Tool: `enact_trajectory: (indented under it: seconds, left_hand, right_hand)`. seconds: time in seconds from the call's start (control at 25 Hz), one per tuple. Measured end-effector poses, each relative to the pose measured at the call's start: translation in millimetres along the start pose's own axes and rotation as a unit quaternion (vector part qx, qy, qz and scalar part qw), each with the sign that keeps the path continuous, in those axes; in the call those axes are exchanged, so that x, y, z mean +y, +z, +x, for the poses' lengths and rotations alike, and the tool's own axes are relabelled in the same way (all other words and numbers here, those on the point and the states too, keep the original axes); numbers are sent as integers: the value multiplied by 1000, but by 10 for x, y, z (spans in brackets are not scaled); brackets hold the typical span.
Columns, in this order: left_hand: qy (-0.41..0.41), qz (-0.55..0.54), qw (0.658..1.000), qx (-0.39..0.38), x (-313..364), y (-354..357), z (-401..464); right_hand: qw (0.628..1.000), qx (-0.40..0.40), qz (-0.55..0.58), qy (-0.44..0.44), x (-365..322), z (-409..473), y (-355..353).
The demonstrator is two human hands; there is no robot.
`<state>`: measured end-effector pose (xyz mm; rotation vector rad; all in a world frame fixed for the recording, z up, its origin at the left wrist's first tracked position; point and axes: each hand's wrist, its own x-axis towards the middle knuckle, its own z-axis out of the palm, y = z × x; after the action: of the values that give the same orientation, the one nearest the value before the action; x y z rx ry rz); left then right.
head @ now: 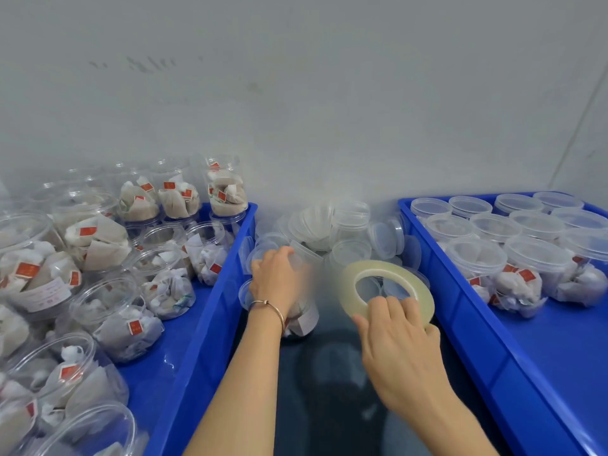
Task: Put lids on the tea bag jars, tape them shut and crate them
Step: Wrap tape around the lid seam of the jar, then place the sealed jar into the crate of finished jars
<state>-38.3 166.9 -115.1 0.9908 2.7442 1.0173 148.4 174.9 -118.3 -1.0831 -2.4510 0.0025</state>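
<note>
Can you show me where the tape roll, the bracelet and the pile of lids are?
tape roll [348, 284]: head view, left side of ring.
bracelet [274, 307]: head view, band on left wrist.
pile of lids [348, 225]: head view, stacked lids.

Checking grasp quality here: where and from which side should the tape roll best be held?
By the near edge of the tape roll, from the person's side, as the right hand does: fingers over the flat ring, thumb beneath. The ring is thin, tilted, and its far side faces loose lids.
</note>
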Motion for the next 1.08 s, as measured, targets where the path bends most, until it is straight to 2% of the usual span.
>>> enact_trajectory:
  seconds: [0.12,0.16,0.28,0.36,0.44,0.52,0.64,0.72,0.76,0.8,0.88,0.96,1.0,1.08]
  left_hand:
    - [50,37,998,21,34,100,-159]
    - [56,40,997,27,31,131,-181]
    - [56,21,998,22,-6,133,-187]
    - [58,13,997,51,-9,122,-208]
    - [79,0,993,93,34,140,-297]
    - [159,-49,973,159,188,129,-382]
    - [323,-217,893,227,605,100,-422]
    - [399,-292,846,199,973,131,-449]
    - [422,-289,842,169,1154,175,-450]
    - [431,-268,853,119,1324,234,-465]
    - [396,-249,883,-38,1599,380,-577]
    - [365,-274,874,-169,1776,513,-695]
    - [369,-272,869,-188,1839,551,-737]
    - [391,-246,866,-191,1940,595,-767]
  right_hand:
    - [987,-153,-15,56,147,155,206]
    - [981,-182,-10,60,151,218,290]
    - [976,-215,8,37,100,354,572]
    - [962,-273,16,14,113,387,734]
    - [956,-292,39,8,168,438,785]
    - [966,-225,126,-20,189,548,677]
    - [951,20,301,-70,224,736,263]
    - [929,216,296,-55,413,830,31]
    - [917,291,270,-35,532,851,-56]
    - [905,341,254,6,651,864,-134]
    - [874,380,256,162,880,894,-259]
    - [837,365,257,316,1067,895,-329]
    - [826,354,261,353,1130,865,-368]
    - [813,339,290,373,1220,781,-444]
